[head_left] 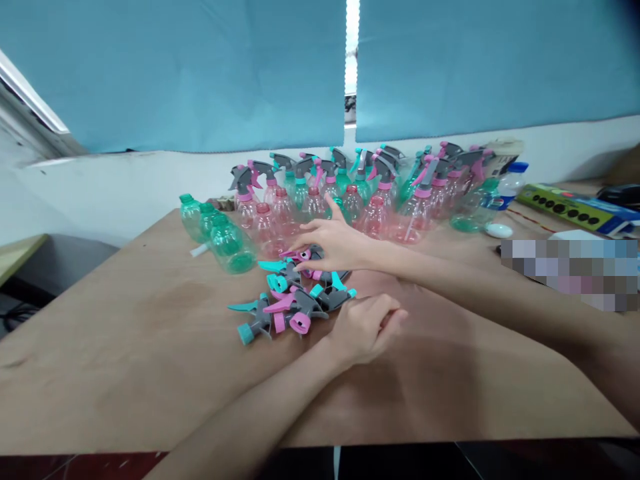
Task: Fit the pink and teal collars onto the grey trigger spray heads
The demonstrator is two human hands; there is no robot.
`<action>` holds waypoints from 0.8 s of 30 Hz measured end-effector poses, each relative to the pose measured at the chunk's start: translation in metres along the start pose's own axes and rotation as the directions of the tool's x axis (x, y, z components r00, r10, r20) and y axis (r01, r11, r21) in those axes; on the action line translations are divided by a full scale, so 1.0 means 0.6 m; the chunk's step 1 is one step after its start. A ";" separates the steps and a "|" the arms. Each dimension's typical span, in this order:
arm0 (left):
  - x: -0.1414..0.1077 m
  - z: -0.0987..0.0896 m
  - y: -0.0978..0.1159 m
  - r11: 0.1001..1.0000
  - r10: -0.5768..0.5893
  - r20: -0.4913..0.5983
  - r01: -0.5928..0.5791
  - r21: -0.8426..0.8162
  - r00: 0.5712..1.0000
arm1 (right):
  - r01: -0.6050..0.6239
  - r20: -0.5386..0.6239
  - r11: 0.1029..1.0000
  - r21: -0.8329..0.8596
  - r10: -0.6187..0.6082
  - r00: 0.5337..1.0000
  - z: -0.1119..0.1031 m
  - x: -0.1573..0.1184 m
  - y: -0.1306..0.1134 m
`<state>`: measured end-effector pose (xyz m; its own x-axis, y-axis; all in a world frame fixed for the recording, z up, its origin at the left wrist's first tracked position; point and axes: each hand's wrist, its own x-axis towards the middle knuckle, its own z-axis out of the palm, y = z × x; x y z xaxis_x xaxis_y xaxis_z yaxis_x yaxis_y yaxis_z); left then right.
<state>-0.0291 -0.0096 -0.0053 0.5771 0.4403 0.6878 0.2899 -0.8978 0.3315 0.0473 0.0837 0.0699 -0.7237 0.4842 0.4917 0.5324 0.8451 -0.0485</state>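
My right hand (333, 243) reaches in from the right over a loose pile of spray heads, its fingers spread and holding nothing that I can see. Below the fingers is a grey and pink spray head (306, 256); whether they touch it I cannot tell. My left hand (367, 327) is closed in a loose fist just right of the pile, with nothing visible in it. Beside it are a grey and pink spray head (300, 313) and a grey and turquoise one (255, 319). Behind the hands stand clear pink bottles (267, 230), some without spray heads.
Green bottles (231, 243) stand left of the pile. Several bottles with spray heads (385, 177) fill the back of the wooden table (150, 373). At the right are a blue-capped bottle (513, 183), a white oval object (499, 231) and a green-blue box (570, 207).
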 end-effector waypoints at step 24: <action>0.022 0.020 -0.004 0.949 -0.309 0.167 0.291 0.126 0.936 | -0.461 0.006 0.887 0.007 0.461 0.887 -0.023 -0.290 0.093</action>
<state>-0.0133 -0.0014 -0.0049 0.5783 0.6910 0.4337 0.5390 -0.7226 0.4328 0.2089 0.0433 -0.0066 -0.3989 0.8207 0.4090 0.8033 0.5279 -0.2758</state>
